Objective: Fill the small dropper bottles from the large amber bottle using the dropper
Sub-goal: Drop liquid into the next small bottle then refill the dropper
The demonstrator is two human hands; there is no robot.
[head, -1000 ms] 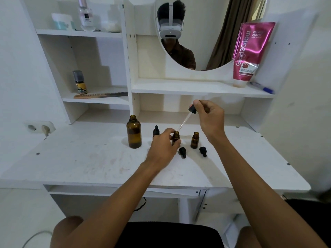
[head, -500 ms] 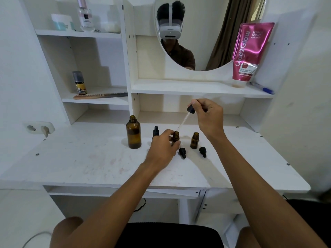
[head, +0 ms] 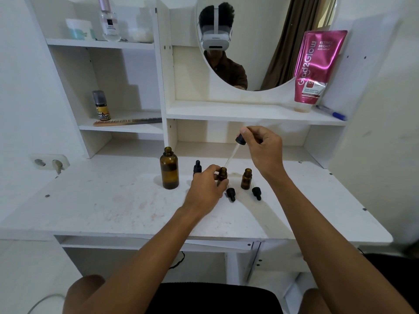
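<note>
The large amber bottle [head: 169,170] stands open on the white desk [head: 90,200]. To its right my left hand [head: 207,189] grips a small amber bottle [head: 222,175] that stands on the desk. My right hand [head: 264,149] pinches the black bulb of a dropper [head: 235,148], whose glass tube slants down with its tip just above that bottle's mouth. A second small bottle [head: 246,178] stands open further right. A capped small bottle [head: 197,167] shows behind my left hand. Two black caps [head: 231,194] [head: 256,192] lie in front of the bottles.
Shelves rise behind the desk, with a pink tube [head: 317,69], a blue pen [head: 332,113], a comb [head: 127,121] and a small spray bottle [head: 101,105]. A round mirror [head: 260,41] hangs above. A wall socket [head: 48,163] sits at the left.
The right hand has lifted the dropper slightly, so its tip has risen from the small bottle's mouth to just above it. The left hand keeps its hold.
</note>
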